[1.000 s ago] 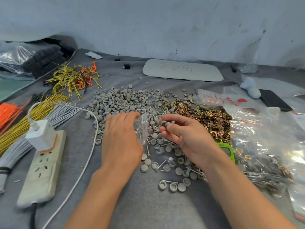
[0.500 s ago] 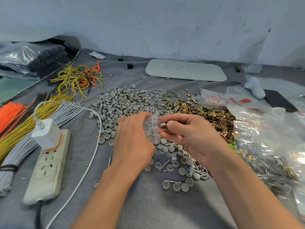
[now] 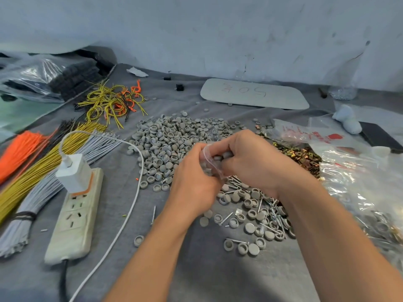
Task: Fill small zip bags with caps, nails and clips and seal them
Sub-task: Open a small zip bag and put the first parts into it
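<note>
Zip bag: small, clear, held above the counter between both hands, in front of the grey heap of caps.

Left hand: fingers curled, pinching the near side of the zip bag and keeping it up.

Right hand: fingers bunched and curled round a few caps, their tips pressed right at the bag's mouth. A couple of grey discs show between the fingers.

Change: a second ago the hands were apart, the right hand carrying its caps just beside the bag. Half a second ago they had met. Now the right hand's fingers are at the opening, and grey shapes show through the film lower down. Whether those are caps already dropped I cannot tell for certain.

Reading: the cap load is going in, so this bag is mid-fill and not yet ready to seal. Whether any nails or clips are already inside it cannot be told.

Stock within reach: brass-coloured clips heaped just right of the hands; nails strewn among loose caps below the right wrist.

Around: power strip with a charger plugged in at the left; large plastic bags at the right.
</note>
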Available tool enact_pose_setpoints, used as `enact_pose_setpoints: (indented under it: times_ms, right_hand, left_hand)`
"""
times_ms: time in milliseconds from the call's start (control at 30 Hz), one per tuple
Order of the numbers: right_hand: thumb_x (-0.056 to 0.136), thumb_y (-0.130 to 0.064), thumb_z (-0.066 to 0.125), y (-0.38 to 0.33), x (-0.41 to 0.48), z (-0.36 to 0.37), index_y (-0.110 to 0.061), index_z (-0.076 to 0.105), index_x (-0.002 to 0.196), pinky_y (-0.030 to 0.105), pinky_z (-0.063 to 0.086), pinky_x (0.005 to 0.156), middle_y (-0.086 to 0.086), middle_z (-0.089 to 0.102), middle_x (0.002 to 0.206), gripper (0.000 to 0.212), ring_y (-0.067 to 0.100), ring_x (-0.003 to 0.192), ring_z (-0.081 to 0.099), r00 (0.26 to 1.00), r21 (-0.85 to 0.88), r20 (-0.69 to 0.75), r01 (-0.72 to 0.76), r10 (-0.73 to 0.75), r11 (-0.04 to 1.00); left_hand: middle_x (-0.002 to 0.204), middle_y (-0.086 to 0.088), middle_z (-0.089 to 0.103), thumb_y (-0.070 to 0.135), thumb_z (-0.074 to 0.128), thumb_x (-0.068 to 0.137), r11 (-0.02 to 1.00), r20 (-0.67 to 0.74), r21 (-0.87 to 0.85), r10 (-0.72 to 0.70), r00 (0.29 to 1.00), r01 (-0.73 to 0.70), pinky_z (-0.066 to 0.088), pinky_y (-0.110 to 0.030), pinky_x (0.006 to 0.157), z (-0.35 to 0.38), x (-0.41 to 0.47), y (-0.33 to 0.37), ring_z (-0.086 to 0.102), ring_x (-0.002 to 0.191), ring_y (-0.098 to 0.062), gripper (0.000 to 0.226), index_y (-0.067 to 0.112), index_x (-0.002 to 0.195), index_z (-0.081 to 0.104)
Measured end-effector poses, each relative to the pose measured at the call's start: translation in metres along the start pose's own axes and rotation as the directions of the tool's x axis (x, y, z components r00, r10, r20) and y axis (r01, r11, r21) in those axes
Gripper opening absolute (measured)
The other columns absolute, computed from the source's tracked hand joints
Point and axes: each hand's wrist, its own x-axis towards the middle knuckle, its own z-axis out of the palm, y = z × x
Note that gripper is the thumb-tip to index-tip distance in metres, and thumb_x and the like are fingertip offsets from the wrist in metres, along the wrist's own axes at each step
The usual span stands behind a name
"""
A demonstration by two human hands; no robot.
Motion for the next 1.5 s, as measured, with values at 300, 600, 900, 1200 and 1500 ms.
enact_pose_setpoints:
  times_ms: [300,600,900,1200,1500]
  right_hand:
    - [0.09,0.011,0.055,0.001,0.004,0.006,-0.038,0.083,0.087,0.047,0.063,0.074,-0.01,0.079,0.081,0.056,0.027,0.075,0.072,0.985,0.129,-0.17,0.014,0.008,0.992]
    - [0.082,0.018,0.056,-0.006,0.003,0.009,-0.023,0.085,0.089,0.023,0.059,0.088,-0.009,0.081,0.089,0.051,0.008,0.094,0.074,0.988,0.316,-0.15,0.08,-0.034,0.945]
    - [0.081,0.027,0.044,0.012,0.0,0.012,-0.011,0.076,0.072,0.021,0.052,0.056,0.01,0.076,0.081,0.05,0.017,0.066,0.068,0.889,0.77,-0.392,0.177,0.236,0.613]
    - [0.083,-0.017,0.057,0.022,-0.023,0.031,-0.03,0.081,0.08,0.024,0.041,0.048,-0.001,0.059,0.05,0.028,0.011,0.045,0.041,0.93,0.429,-0.288,-0.088,0.228,0.899]
    - [0.076,-0.042,0.083,0.018,-0.031,0.045,-0.034,0.076,0.071,0.016,0.034,0.047,-0.017,0.052,0.043,0.012,0.004,0.041,0.047,0.976,-0.098,-0.217,-0.031,0.009,0.995]
  left_hand:
    - [0.08,0.015,0.068,0.027,0.067,0.055,0.992,-0.035,-0.113,-0.056,0.998,0.052,0.043,-0.03,0.056,0.0,0.005,-0.002,0.063,0.069,-0.006,0.04,0.036,0.093,0.059]
    - [0.086,0.026,0.069,0.026,0.072,0.051,0.993,-0.073,-0.102,-0.065,0.995,0.058,0.046,-0.028,0.058,-0.006,0.005,-0.005,0.064,0.072,0.006,0.048,0.043,0.094,0.059]
    - [0.079,0.022,0.072,0.023,0.088,0.067,0.987,-0.167,-0.153,-0.079,0.983,0.053,0.042,-0.008,0.054,0.001,0.009,-0.003,0.064,0.069,0.009,0.032,0.036,0.086,0.065]
    - [0.092,0.007,0.071,0.028,0.072,0.081,0.513,0.155,-0.816,-0.25,0.956,0.266,0.047,-0.035,0.084,-0.018,0.006,0.013,0.064,0.084,-0.008,0.009,0.021,0.086,0.074]
    - [0.103,-0.003,0.074,0.035,0.071,0.073,0.438,0.24,-0.842,-0.219,0.946,0.315,0.052,-0.039,0.084,-0.023,0.002,0.016,0.067,0.091,-0.014,0.03,0.013,0.094,0.072]
